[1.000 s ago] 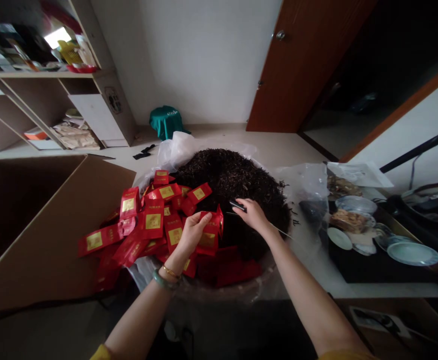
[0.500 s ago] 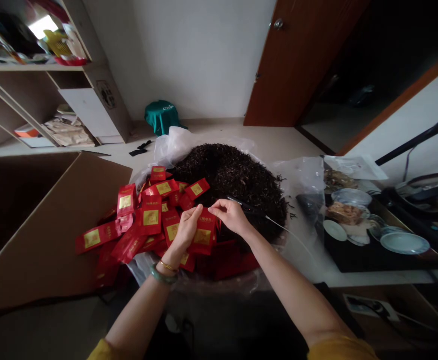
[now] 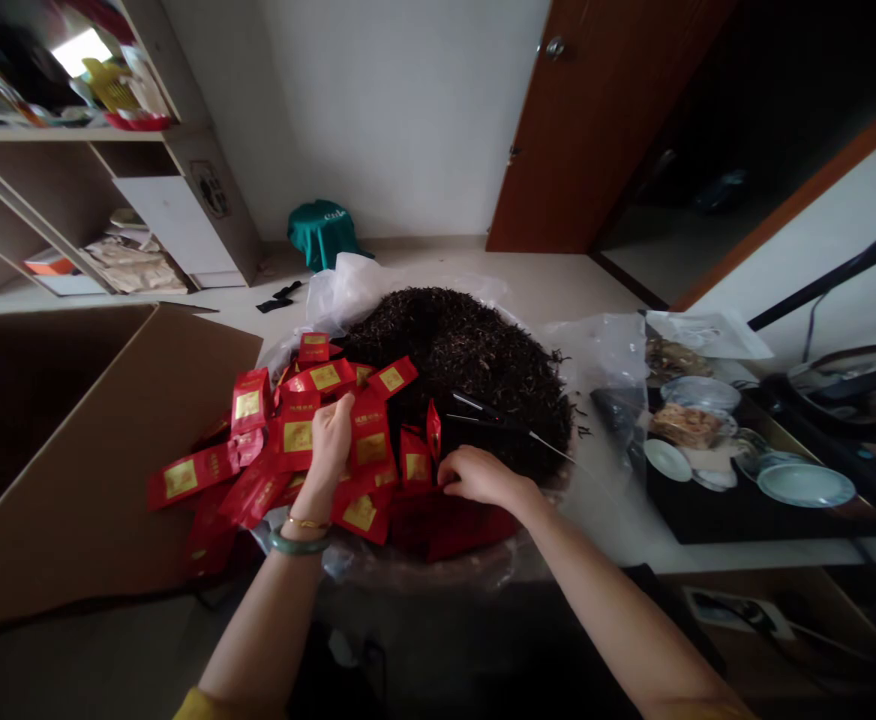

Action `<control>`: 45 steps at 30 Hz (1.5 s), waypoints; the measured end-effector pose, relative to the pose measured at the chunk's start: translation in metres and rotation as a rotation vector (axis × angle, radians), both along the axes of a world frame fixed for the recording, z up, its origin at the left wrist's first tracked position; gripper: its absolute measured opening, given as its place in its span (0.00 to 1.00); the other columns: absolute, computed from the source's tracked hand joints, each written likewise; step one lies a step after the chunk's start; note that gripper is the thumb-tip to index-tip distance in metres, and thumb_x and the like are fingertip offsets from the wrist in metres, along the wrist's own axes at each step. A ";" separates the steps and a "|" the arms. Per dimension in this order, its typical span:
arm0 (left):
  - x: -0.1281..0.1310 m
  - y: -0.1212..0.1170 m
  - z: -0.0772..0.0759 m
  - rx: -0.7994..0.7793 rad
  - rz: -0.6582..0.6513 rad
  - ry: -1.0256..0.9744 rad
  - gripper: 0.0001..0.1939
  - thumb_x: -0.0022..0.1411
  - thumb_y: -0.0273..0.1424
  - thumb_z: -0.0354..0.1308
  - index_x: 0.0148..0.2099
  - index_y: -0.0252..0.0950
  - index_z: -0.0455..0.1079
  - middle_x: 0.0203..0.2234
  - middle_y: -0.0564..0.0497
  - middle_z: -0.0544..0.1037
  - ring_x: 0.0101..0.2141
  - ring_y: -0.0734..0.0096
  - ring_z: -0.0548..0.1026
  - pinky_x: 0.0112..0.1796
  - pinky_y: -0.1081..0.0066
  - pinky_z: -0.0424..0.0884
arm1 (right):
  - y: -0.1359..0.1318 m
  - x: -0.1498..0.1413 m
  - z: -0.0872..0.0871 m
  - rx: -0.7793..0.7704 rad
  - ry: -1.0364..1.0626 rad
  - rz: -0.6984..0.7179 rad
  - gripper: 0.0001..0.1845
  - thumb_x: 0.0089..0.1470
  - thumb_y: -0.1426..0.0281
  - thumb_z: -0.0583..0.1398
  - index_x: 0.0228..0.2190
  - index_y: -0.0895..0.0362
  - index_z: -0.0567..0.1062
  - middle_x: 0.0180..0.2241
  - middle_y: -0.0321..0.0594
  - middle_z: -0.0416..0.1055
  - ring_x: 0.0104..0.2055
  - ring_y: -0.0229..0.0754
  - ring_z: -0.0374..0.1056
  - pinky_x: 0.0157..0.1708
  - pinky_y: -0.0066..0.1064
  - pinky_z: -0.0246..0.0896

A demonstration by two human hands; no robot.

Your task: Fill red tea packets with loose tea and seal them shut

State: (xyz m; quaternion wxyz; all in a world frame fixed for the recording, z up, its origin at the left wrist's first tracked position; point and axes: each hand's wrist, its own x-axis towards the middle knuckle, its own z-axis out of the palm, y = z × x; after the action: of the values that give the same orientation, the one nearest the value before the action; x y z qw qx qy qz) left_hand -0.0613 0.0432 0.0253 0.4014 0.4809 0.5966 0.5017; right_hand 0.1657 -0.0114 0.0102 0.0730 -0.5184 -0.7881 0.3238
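My left hand (image 3: 331,435) is closed at the left edge of a red packet (image 3: 370,440) with a gold label, over a heap of similar packets. My right hand (image 3: 483,475) is low at the right, fingers curled in against the dark red packets (image 3: 468,535); what its fingertips hold, if anything, is hidden. Between the hands a narrow red packet (image 3: 415,460) stands upright. Behind my right hand, a dark-handled tool (image 3: 479,408) with a thin pale cord lies on a mound of dark dried leaves (image 3: 475,335).
Clear plastic sheeting (image 3: 352,285) lines the round container under the heap. To the left is an open cardboard box (image 3: 145,420). Bowls and a pale dish (image 3: 805,485) stand on a black tray at the right. A teal cloth-covered object (image 3: 322,235) sits by the wall.
My right hand left the tool on the leaves, touched the packet's top edge, then dropped to the lower packets. My left hand moved left with the packet onto the heap.
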 end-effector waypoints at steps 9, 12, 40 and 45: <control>-0.009 0.002 0.014 0.095 0.134 -0.041 0.24 0.54 0.45 0.57 0.43 0.30 0.77 0.20 0.54 0.76 0.24 0.72 0.70 0.25 0.76 0.64 | 0.013 0.013 -0.004 0.058 0.216 -0.241 0.05 0.52 0.73 0.57 0.29 0.58 0.75 0.30 0.39 0.75 0.33 0.40 0.70 0.32 0.28 0.62; -0.008 0.003 0.015 0.122 0.179 0.048 0.22 0.55 0.43 0.57 0.44 0.31 0.77 0.27 0.50 0.80 0.27 0.69 0.73 0.29 0.74 0.66 | 0.022 0.000 -0.012 0.157 0.149 -0.333 0.05 0.53 0.73 0.56 0.28 0.57 0.73 0.34 0.40 0.73 0.37 0.40 0.69 0.37 0.28 0.62; -0.025 0.010 0.009 0.250 0.229 0.673 0.24 0.58 0.27 0.49 0.58 0.35 0.64 0.34 0.45 0.80 0.33 0.62 0.77 0.38 0.66 0.71 | 0.082 -0.065 0.005 0.690 0.295 -0.067 0.12 0.63 0.71 0.46 0.35 0.52 0.69 0.52 0.46 0.66 0.57 0.42 0.60 0.55 0.36 0.56; -0.023 0.014 0.002 0.371 0.242 0.572 0.30 0.57 0.25 0.50 0.63 0.34 0.56 0.52 0.38 0.71 0.48 0.59 0.73 0.50 0.61 0.68 | 0.104 -0.072 0.001 0.669 0.414 -0.168 0.08 0.59 0.72 0.51 0.33 0.55 0.69 0.61 0.50 0.53 0.64 0.47 0.49 0.58 0.42 0.52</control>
State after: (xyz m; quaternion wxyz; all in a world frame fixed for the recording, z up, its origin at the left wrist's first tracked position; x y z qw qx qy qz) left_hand -0.0845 0.0572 0.0269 0.0619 0.5923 0.6361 0.4906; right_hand 0.0936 0.0927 0.0110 0.4210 -0.4523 -0.7737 0.1397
